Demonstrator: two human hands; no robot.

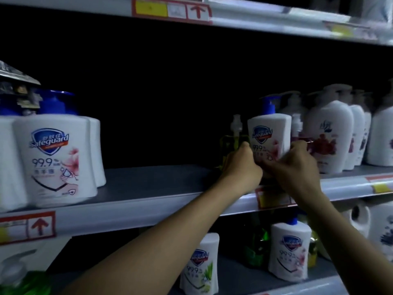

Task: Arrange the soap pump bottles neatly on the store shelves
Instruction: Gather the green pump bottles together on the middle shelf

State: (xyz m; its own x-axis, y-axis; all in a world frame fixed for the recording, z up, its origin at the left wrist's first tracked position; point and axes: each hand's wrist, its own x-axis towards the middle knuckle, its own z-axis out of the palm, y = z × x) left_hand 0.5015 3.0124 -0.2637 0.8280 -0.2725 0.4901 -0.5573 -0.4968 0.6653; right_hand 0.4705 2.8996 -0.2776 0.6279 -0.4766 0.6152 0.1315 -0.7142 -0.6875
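1. forearms rise from the bottom edge, both reaching up and forward to the middle shelf (pixel 148 207), wrists close together.
2. lower bottles (pixel 289 252) stand loosely spaced below the hands, with odd green ones between; these look unsorted as yet.
3. left hand (pixel 240 165) shows its back, fingers curled. its grip looks clenched on a green bottle (pixel 230 143) just left of the white bottle (pixel 269 135), thumb touching that bottle's side.
4. right hand (pixel 297 165) is curled at the white bottle's lower right corner, beside a clear-pumped bottle (pixel 296 125). blur hides whether its grip holds either one.
5. white bottle stands upright on the shelf, label forward, set back from the front edge, just beside the right row (pixel 329 135).
6. progress, as a judgement: roughly midway. the left group (pixel 55 158) sits fronted at the edge and the right row stands in files, well apart from each other. the bottles in hand are not yet lined up with their neighbours.
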